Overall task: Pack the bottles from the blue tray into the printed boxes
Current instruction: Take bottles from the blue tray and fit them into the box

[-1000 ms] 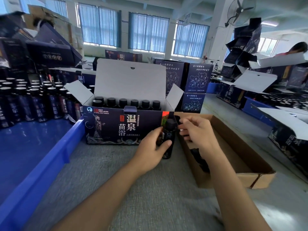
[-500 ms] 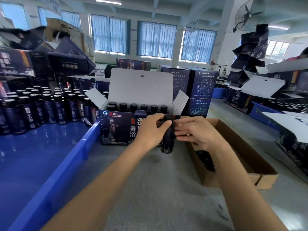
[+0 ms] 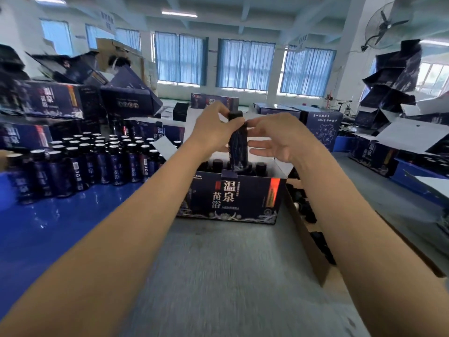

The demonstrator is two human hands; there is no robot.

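A dark bottle (image 3: 238, 148) with a black cap hangs upright over the open printed box (image 3: 230, 200), its base just above the black caps of the bottles standing inside. My left hand (image 3: 213, 133) grips the bottle near its neck. My right hand (image 3: 274, 137) pinches the neck from the other side, its lower fingers spread loosely. To the left, the blue tray (image 3: 48, 227) carries several rows of standing dark bottles (image 3: 97, 161).
A shallow brown cardboard box (image 3: 313, 249) holding black caps lies right of the printed box. Stacks of dark printed boxes (image 3: 56, 100) rise behind the tray, more at the far right (image 3: 388, 152). Grey tabletop (image 3: 230, 276) lies in front.
Both hands have lifted the bottle from the tabletop in front of the box up to a spot above the box's opening. The camera has tilted upward.
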